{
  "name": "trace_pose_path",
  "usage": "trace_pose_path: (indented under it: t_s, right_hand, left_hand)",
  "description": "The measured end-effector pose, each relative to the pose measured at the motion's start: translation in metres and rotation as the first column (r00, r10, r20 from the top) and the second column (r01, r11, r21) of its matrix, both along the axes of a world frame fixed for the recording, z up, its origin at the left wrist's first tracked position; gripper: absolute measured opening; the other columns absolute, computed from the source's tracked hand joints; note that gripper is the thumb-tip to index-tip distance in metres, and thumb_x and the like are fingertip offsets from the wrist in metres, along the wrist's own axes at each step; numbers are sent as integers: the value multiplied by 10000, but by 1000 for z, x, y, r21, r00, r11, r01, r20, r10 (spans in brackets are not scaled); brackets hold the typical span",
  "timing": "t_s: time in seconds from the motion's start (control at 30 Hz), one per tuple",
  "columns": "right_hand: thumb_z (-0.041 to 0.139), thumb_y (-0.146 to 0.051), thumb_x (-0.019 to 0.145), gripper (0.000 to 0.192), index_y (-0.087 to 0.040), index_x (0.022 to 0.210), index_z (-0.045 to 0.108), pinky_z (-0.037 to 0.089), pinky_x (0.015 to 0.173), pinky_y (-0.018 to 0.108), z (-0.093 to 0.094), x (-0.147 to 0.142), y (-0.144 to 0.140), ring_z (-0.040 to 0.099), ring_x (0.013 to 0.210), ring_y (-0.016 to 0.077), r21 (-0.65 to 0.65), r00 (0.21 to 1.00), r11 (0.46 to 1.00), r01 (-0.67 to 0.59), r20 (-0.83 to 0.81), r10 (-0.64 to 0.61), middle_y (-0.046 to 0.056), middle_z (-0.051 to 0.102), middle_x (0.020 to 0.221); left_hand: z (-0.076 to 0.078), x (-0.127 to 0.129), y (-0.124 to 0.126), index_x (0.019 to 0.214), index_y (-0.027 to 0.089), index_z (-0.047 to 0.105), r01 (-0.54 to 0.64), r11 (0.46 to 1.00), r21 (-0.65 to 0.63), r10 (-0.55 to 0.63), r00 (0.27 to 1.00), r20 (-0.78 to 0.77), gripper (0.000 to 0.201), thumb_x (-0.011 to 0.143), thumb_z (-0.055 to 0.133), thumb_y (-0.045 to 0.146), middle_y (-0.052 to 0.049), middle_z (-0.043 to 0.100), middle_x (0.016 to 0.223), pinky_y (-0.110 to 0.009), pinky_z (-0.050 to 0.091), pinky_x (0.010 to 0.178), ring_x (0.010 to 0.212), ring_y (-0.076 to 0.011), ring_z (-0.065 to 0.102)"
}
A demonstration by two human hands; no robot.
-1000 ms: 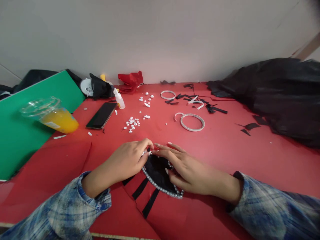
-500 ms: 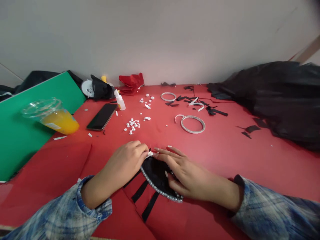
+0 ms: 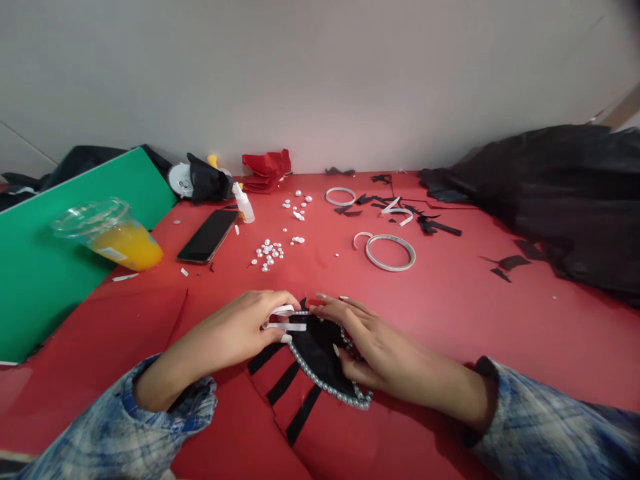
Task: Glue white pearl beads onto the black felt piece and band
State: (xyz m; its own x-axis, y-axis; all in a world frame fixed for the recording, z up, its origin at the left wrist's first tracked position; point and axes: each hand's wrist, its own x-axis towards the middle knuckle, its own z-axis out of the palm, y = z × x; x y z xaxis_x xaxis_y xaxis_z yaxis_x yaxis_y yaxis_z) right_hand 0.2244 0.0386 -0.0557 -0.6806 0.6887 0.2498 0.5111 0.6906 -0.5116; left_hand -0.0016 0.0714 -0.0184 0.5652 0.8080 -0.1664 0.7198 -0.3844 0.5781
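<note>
Left fingers: I see the left hand [image 3: 240, 330] curled around a doubled white strip [image 3: 295, 327], thumb parted from forefinger, with one flat end sticking out over black fabric.
Right fingers: the right hand [image 3: 373, 343] lies palm down, fingers slightly spread, tips on the upper edge of the black piece and thumb on its face, pinching nothing that I can see.
Hard to make out: I cannot tell which left fingers grip the strip, since its inner part disappears into the palm; the right hand covers part of the piece's right side, and both plaid sleeves [image 3: 560, 427] are cut off by my view.
Black piece [image 3: 320, 353]: leaf-shaped, dark and smooth, lying between the hands on the red tabletop [image 3: 450, 320]; a silvery pearl trim [image 3: 320, 381] follows its lower curve, with more beads showing along the top and right.
Black bars [image 3: 303, 417]: three, slanting away below the trim.
Loose pearls [image 3: 270, 252]: scattered beyond the left hand, near a smartphone [image 3: 209, 235] and a white squeeze bottle [image 3: 244, 208].
</note>
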Motion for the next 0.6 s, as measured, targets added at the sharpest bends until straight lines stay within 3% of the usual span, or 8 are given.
trace_pose_path:
  t_s: [0.1,0.2,0.3,0.43,0.5,0.6]
  right_hand:
    - [433,-70,770,541,-128,1300,340,398,1013,443,-1,0,0,407,1267,231,6,1000,1000,4,14,-4,174,477,1320]
    - [429,-62,770,565,-125,1320,317,394,1019,438,-2,0,0,398,1274,226,1,1000,1000,-1,20,1,172,463,1335]
    - [437,-69,770,615,-138,1357,267,405,1011,442,-3,0,0,390,1280,230,3,1000,1000,10,18,-10,166,438,1359]
    - [448,-88,781,643,-141,1382,226,415,1004,451,-4,1,1,358,1300,240,26,999,1000,14,34,-15,166,412,1381]
    - [453,-99,786,640,-149,1384,231,419,999,460,-3,1,0,353,1304,246,26,999,1000,12,38,-13,167,408,1385]
    - [461,-107,784,636,-153,1380,245,421,997,465,-3,1,0,352,1305,251,9,999,1000,23,43,-23,169,401,1390]
  left_hand:
    - [3,-4,1,1056,230,568,18,999,-36,-19,999,-29,260,805,553,292,-35,649,1025,-304,463,795,936,-192,600]
    - [2,-2,3,1043,211,577,-58,997,-53,56,998,-28,312,820,526,423,-45,666,976,-293,478,734,868,-195,621]
    - [1,0,6,977,190,616,-48,998,-43,49,999,12,276,878,424,362,-46,679,928,-283,485,724,825,-176,631]
    - [7,-6,10,1111,237,584,39,999,3,-39,997,62,384,827,358,114,-29,645,1073,-291,469,856,1001,-152,590]
    - [16,-13,12,1162,270,555,134,989,-59,-132,990,42,463,814,318,78,-25,614,1118,-268,480,844,1036,-141,569]
    - [31,-26,15,1044,272,625,308,928,-210,-323,945,-42,387,848,327,122,-31,598,1099,-228,489,796,960,-133,589]
